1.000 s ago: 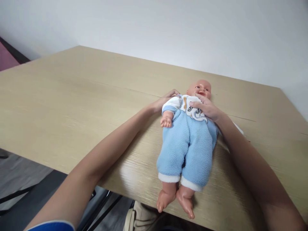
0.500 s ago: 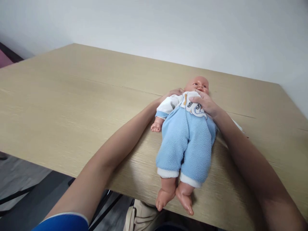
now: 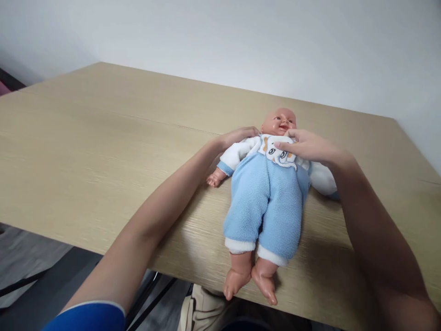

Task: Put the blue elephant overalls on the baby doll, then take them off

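Observation:
A bald baby doll (image 3: 267, 202) lies on its back on the table, feet toward me and hanging slightly over the near edge. It wears a light blue fleece outfit with white sleeves and an elephant face on the chest. My left hand (image 3: 240, 135) is closed at the collar by the doll's shoulder, on the left of the view; its fingertips are partly hidden. Across the upper chest reaches my right hand (image 3: 312, 146), its thumb lying on the elephant patch and its bent fingers holding the collar under the chin.
The wooden table (image 3: 103, 161) reaches back to a pale wall (image 3: 220, 41), with a thin seam across its top. Below the near edge are a dark chair (image 3: 51, 294) and a beige shoe (image 3: 203, 308). Something dark and pink shows at the far left.
My right wrist has lifted and swung outward, uncovering the doll's sleeve on that side. The doll's other arm has shifted slightly left, and its head has turned a little.

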Tool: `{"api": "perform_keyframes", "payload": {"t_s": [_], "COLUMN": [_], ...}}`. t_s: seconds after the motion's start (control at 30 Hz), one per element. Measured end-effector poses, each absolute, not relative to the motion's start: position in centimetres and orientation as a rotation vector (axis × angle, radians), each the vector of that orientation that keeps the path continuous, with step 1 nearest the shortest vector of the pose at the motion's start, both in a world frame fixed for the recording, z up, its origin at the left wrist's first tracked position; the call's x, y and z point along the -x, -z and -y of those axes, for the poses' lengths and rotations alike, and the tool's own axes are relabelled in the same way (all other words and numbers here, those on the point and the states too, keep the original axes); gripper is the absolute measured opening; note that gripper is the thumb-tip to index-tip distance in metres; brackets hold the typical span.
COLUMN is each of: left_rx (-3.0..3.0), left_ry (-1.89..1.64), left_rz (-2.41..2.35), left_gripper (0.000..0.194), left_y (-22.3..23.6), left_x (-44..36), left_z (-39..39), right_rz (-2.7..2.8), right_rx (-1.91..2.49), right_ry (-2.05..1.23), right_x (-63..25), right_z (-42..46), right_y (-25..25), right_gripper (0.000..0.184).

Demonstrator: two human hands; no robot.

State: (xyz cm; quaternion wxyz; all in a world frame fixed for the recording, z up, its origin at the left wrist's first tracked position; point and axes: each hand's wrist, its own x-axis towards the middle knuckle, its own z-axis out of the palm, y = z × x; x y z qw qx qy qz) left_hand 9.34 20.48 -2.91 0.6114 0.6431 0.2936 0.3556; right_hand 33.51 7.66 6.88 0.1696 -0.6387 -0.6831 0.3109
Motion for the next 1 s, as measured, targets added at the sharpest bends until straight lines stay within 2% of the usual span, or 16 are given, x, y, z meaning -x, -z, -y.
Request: {"api": "perform_keyframes", "payload": {"t_s": [0.07, 0.2, 0.33, 0.47, 0.6, 0.7, 0.9, 1.0], "left_rx": [-1.609, -1.896, -2.038, -2.309, -2.499, -2.604, -2.854, -2.851], "left_ry": [-0.717, -0.603, -0.523, -0.647, -0.915, -0.955, -0.524, -0.442], "left_rz": [-0.743, -0.95, -1.13, -1.287, -1.121, -0.897, -0.756, -0.788], "left_gripper": [0.011, 0.019, 0.016, 0.009, 0.008, 0.011, 0.027, 0.024], "left_y": [2.1, 0.2, -1.3, -2.3, -3.6, -4.3, -3.6, -2.7], "left_x": [-8.5, -7.3, -7.1, -7.4, -8.9, -11.9, -18.6, -19.8], "left_z": [-20.0, -19.1, -18.1, -16.5, -14.1, -12.0, -9.4, -9.1], "right_rz": [2.008, 2.046, 1.913, 1.843, 1.961, 1.987, 1.839, 1.666], "right_rx": [1.885, 1.864, 1.957, 1.771, 1.727, 1.739, 1.726, 1.718], "right_ry": [-0.812, -0.786, -0.6, -0.393, -0.181, -0.211, -0.347, -0.363], "right_x": [-33.7, -33.8, -34.5, -37.8, -42.7, -45.4, -46.3, -45.9], "right_z": [-7.5, -7.2, -5.9, -2.8, 1.7, 4.6, 7.1, 7.4], "right_y": [-6.9, -6.6, -5.8, -3.6, -0.9, 1.0, 2.6, 2.4], "right_gripper": [0.035, 0.037, 0.037, 0.051, 0.056, 0.06, 0.058, 0.06]}}
